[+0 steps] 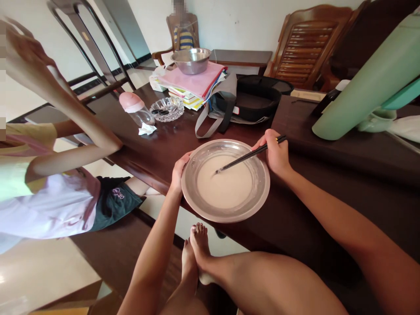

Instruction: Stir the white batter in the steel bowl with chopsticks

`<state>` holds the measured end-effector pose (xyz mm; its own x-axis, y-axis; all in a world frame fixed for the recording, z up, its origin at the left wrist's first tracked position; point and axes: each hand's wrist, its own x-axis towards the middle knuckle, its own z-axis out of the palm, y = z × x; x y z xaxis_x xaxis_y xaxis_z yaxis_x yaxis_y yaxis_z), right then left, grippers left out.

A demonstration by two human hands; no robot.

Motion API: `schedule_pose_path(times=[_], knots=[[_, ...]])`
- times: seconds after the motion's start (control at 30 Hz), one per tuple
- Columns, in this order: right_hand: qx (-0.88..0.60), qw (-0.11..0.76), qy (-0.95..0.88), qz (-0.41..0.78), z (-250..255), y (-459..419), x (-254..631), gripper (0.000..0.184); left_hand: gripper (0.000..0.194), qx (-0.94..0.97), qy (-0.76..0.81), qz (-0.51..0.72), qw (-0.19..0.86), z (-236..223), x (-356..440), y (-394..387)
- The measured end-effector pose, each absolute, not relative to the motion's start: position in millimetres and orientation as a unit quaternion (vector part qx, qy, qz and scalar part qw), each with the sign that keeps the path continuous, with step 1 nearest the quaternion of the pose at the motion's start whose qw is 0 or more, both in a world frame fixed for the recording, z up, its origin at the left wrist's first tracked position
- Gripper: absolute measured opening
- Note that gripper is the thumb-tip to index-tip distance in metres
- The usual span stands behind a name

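A wide metal bowl (259, 199) stands at the edge of the dark wooden table, with a pale, milky batter (226, 188) in it. My left hand (180, 171) grips the bowl's left rim, its thumb side on the metal. In my right hand (274, 153) is a pair of dark chopsticks (244, 156), held closed together and slanting down to the left. Their tips dip into the batter near the middle. The right hand sits just by the bowl's upper right rim.
Beyond the bowl lie a grey and black bag (249, 103), a stack of papers (193, 81) bearing a second metal bowl (192, 61), a glass ashtray (168, 109) and a pink-capped bottle (136, 107). A green bottle (364, 83) leans at right. Another person's arm (72, 100) rests at left; someone sits far back.
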<state>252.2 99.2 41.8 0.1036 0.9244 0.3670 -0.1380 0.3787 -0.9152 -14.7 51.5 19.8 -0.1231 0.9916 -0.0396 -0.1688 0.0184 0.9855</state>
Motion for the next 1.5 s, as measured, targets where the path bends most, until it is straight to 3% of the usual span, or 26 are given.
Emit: schedule_pose_path(times=[0.1,0.27,0.43,0.6,0.77,0.93,1.1,1.3,1.5], knots=[[-0.368,0.668,-0.5,0.41,41.9,100.1,253.3,0.048,0.039,0.428,0.49,0.561,0.512,20.4,-14.7,50.9],[-0.353,0.626,-0.55,0.426,42.5,98.4,252.7,0.045,0.036,0.411,0.497,0.568,0.511,21.1,-14.4,50.6],[-0.347,0.676,-0.502,0.413,40.7,101.0,254.4,0.047,0.036,0.419,0.484,0.568,0.517,19.4,-15.2,51.7],[-0.36,0.621,-0.546,0.432,42.3,97.9,251.7,0.044,0.036,0.408,0.493,0.568,0.518,20.4,-15.0,51.4],[-0.373,0.671,-0.502,0.398,42.9,100.7,254.2,0.047,0.034,0.415,0.473,0.57,0.528,20.6,-14.9,50.6],[-0.373,0.609,-0.549,0.433,43.9,95.8,250.3,0.046,0.034,0.404,0.484,0.572,0.524,20.7,-14.3,50.4],[-0.375,0.67,-0.51,0.389,41.6,99.5,253.2,0.045,0.034,0.418,0.484,0.569,0.518,20.7,-14.4,50.7],[-0.371,0.623,-0.544,0.422,43.3,95.8,250.3,0.044,0.034,0.399,0.488,0.571,0.526,21.3,-13.4,50.1],[-0.36,0.664,-0.516,0.404,43.4,96.6,251.6,0.047,0.035,0.41,0.491,0.566,0.52,22.0,-12.9,50.2]])
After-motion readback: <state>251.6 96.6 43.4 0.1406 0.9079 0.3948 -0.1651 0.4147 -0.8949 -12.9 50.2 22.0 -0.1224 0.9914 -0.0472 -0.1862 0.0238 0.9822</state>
